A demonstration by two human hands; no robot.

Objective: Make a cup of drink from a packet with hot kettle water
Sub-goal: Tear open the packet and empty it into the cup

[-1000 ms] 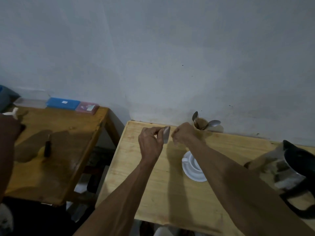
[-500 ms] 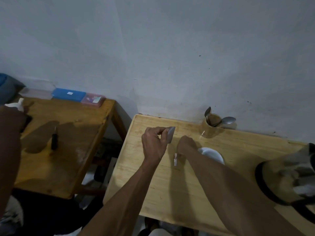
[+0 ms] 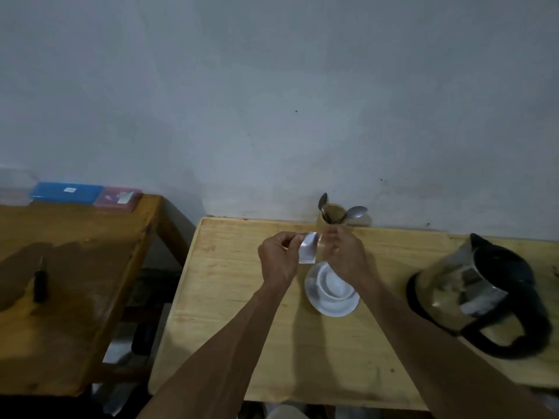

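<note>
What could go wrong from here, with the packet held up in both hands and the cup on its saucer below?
1. The small silvery packet is held beyond the white ceramic cup, not right over it, so powder may land on the white saucer or the pale wooden table when it is opened.
2. The right hand is blurred with motion; a sharp pull could scatter the contents.
3. The right forearm passes close to the glass kettle with black handle and could knock it.

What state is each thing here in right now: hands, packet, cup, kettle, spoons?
left hand: pinching the packet's edge.
right hand: at the packet's other edge; blurred.
packet: held above the table, just beyond the cup.
cup: upright on its saucer, looks empty.
kettle: standing on the table, untouched.
spoons: standing in a holder.
</note>
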